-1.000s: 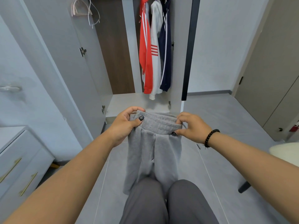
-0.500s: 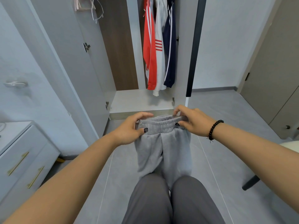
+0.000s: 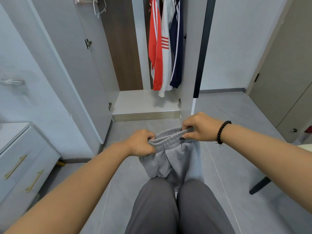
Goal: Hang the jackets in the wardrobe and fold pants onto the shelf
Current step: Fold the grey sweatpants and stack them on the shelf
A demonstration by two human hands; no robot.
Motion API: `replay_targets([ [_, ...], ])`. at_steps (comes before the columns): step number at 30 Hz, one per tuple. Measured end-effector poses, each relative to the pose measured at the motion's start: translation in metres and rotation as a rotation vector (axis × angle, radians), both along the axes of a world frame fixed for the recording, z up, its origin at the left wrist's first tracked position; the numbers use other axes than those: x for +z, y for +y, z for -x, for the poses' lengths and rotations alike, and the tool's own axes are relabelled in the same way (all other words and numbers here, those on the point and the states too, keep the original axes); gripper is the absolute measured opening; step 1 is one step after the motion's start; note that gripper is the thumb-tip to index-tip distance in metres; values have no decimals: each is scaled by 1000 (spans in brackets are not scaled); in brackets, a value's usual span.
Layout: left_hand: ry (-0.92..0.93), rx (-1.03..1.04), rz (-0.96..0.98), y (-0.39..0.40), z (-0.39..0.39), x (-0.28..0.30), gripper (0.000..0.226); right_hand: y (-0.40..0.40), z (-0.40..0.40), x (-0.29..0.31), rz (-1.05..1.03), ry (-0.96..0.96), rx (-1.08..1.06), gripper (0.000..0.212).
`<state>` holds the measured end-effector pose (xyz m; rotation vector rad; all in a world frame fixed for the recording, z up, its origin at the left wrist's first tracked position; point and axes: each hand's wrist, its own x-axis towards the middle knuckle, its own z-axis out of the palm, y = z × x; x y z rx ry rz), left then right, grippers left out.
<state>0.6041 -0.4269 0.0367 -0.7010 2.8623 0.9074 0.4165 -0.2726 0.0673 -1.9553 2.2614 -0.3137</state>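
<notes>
Light grey sweatpants (image 3: pixel 170 161) hang in front of my legs, held by the elastic waistband. My left hand (image 3: pixel 142 144) grips the waistband's left end with curled fingers. My right hand (image 3: pixel 199 127), with a black bead bracelet on the wrist, pinches the right end slightly higher. Ahead stands the open wardrobe, where a red jacket (image 3: pixel 156 48), a white jacket (image 3: pixel 166 53) and a navy jacket (image 3: pixel 177 48) hang side by side. Below them is the pale wardrobe shelf (image 3: pixel 143 103), bare.
The wardrobe's left door (image 3: pixel 70 65) stands open, with hangers (image 3: pixel 99 7) hooked at its top. A grey dresser with brass handles (image 3: pixel 22 166) is at the left. A dark chair leg (image 3: pixel 260 184) shows at the right, and a beige door (image 3: pixel 287 73) beyond it.
Both hands have dropped lower with the sweatpants, and the pants bunch more over my legs. The view has closed in on the wardrobe and its shelf.
</notes>
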Motion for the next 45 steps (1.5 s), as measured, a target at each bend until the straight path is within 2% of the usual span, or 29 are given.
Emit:
replay_targets([
  [4,-100,-67,134,4,0,-7,30,0,-9,-4,-89,51,-27,31],
  [7,-58,-44,186,2,0,-10,25,-3,-13,-8,-149,36,-101,65],
  [9,4,-32,283,3,2,-10,20,-8,-12,-11,-189,102,-170,75],
  [12,113,-25,424,5,9,-5,15,-16,-7,-10,-178,156,-260,38],
  [13,143,-14,447,6,12,-2,18,-18,-6,-8,-169,144,-284,31],
  [19,274,122,441,1,17,26,49,-16,-5,17,40,75,-295,24],
  [23,358,223,434,2,9,50,20,-9,-13,42,134,-35,-306,16],
  [26,440,344,423,7,-2,68,14,-2,-21,59,297,-302,-390,15],
  [28,504,386,435,14,-9,81,12,3,-29,69,449,-345,-412,18],
  [31,623,443,358,23,-21,99,9,14,-46,87,581,-360,-392,20],
  [34,760,512,251,29,-37,115,14,30,-62,106,627,-448,-342,21],
  [38,924,545,-26,43,-68,131,23,53,-79,119,696,-566,-311,18],
  [41,1014,508,-242,61,-93,137,22,73,-89,124,706,-751,-281,22],
  [45,1086,375,-618,93,-123,133,9,112,-103,129,561,-1093,-157,26],
])
